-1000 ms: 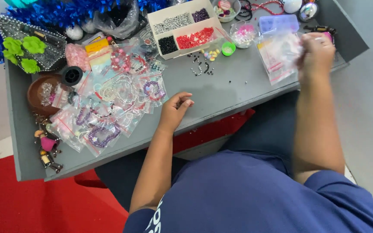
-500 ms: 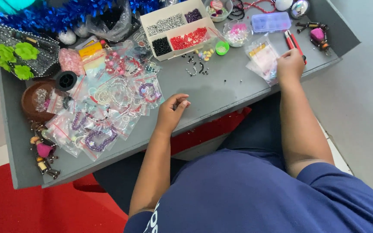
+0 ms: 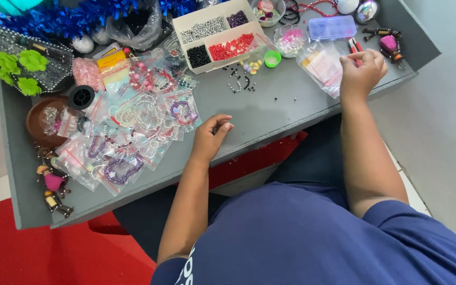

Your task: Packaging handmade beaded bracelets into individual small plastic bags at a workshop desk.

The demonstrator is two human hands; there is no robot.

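My left hand (image 3: 210, 138) rests on the grey table (image 3: 270, 113) near its front edge. Its fingers are curled, with the thumb against the fingertips and nothing visible in them. It lies just right of a heap of clear bags with bead bracelets (image 3: 127, 142). My right hand (image 3: 362, 71) is at the table's right end, beside a clear plastic bag (image 3: 320, 64) that lies flat. Its fingertips are pinched at the lower end of a red-handled tool (image 3: 353, 46); I cannot tell whether they grip it.
A white divided box of beads (image 3: 215, 37) stands at the back, with loose beads (image 3: 241, 79), a small green cup (image 3: 272, 58) and a clear compartment case (image 3: 332, 27) nearby. A brown bowl (image 3: 40, 124), small dolls (image 3: 53, 182) and blue tinsel (image 3: 54, 18) are on the left.
My right hand, which held the clear bag up, has brought it down onto the table and moved to its right, toward the red-handled tool. My left hand has stayed put.
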